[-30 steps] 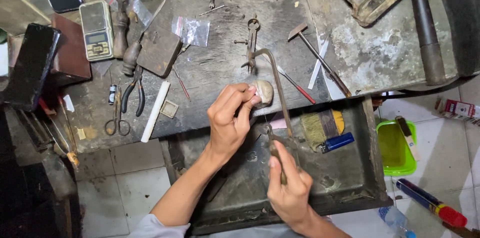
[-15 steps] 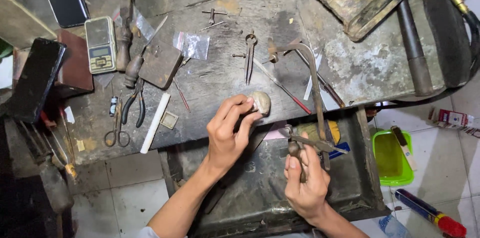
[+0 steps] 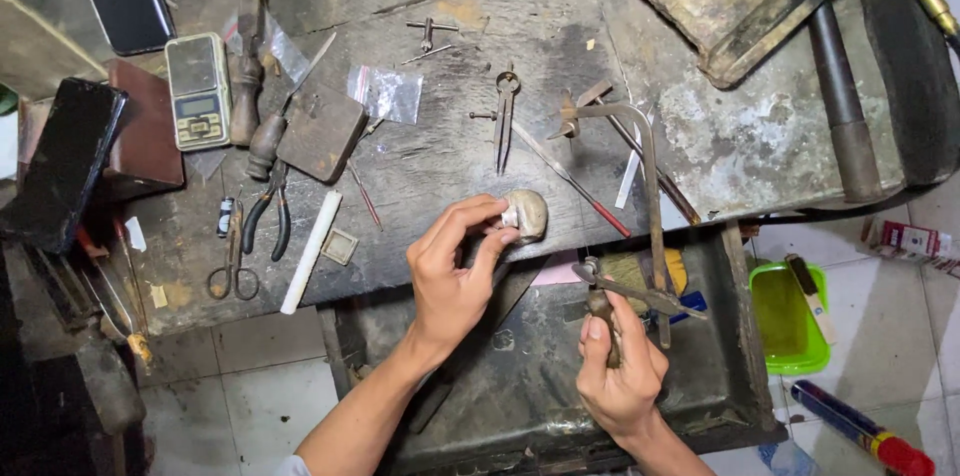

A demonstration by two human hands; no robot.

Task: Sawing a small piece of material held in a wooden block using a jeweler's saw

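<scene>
Left hand (image 3: 452, 281) fingers (image 3: 470, 219) pinch a small pale rounded piece (image 3: 527, 214) at the near edge of the worn surface (image 3: 440, 151). Right hand (image 3: 618, 371) fingers curl tight around the handle of a jeweller's saw (image 3: 640, 206), frame upright, over the open drawer (image 3: 520, 346). Dividers (image 3: 505, 116) lie just beyond.

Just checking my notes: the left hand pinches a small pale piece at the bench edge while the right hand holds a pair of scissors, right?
Not quite. In the head view the right hand holds a frame saw, not scissors; the scissors lie on the bench. The left hand does pinch the pale piece.
</scene>
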